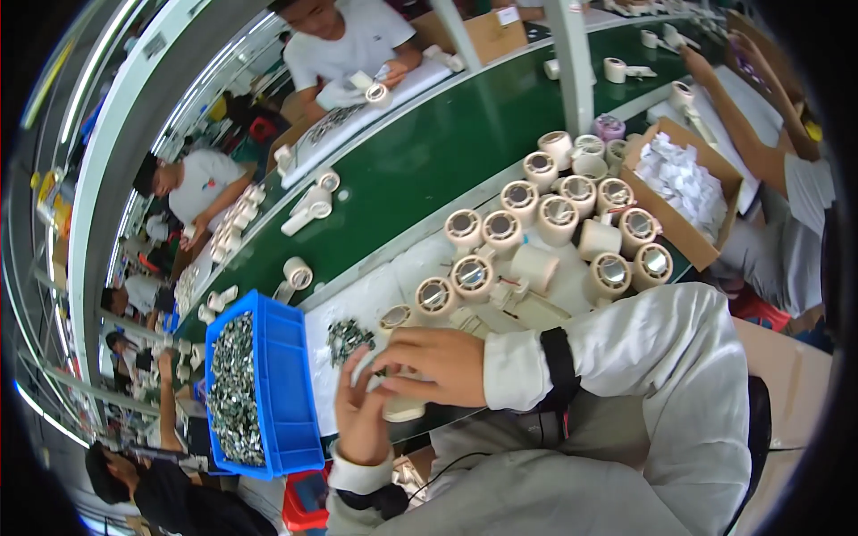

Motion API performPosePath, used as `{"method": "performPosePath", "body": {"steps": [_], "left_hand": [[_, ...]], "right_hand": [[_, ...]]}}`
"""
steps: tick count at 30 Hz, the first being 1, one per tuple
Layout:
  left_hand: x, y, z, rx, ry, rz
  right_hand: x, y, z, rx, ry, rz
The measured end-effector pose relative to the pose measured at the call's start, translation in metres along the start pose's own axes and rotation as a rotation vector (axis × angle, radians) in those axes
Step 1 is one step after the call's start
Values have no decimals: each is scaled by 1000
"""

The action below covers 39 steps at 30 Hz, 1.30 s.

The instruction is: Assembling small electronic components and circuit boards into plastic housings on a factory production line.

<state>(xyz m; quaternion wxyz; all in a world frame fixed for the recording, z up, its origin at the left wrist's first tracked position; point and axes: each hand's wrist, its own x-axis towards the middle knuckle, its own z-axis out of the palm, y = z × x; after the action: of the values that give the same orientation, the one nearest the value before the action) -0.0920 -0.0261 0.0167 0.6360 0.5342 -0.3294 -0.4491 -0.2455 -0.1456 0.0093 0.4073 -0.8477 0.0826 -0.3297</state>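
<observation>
My left hand (pixel 362 418) and my right hand (pixel 438 364) meet over the near edge of the white work surface. Between them is a cream plastic housing (pixel 407 409), partly hidden by my fingers; both hands are closed around it. Just beyond my fingers lies a small heap of dark green and silvery parts (pixel 349 339). Past my right hand, cream handle-shaped pieces (pixel 527 308) lie flat beside a round cream housing (pixel 396 317). Whether any small part is pinched in my fingers cannot be made out.
To the left stands a blue bin (pixel 290 393) full of small metallic parts. Several round cream housings (pixel 472 277) crowd the right side. A cardboard box (pixel 657 201) holds white paper-like pieces. Beyond runs a green conveyor belt (pixel 402 179), with people working alongside.
</observation>
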Motion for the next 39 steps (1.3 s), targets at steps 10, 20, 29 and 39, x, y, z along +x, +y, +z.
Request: {"method": "performPosePath", "body": {"steps": [10, 20, 29, 39], "left_hand": [[233, 59, 28, 331, -151, -40], [384, 7, 38, 1169, -32, -49], [400, 31, -80, 2100, 114, -69], [461, 7, -97, 1906, 100, 155]], "right_hand": [[-21, -35, -14, -99, 133, -449], [-44, -33, -25, -210, -97, -397], [-50, -4, -9, -355, -345, -378], [-41, 5, 0, -462, -420, -325]]}}
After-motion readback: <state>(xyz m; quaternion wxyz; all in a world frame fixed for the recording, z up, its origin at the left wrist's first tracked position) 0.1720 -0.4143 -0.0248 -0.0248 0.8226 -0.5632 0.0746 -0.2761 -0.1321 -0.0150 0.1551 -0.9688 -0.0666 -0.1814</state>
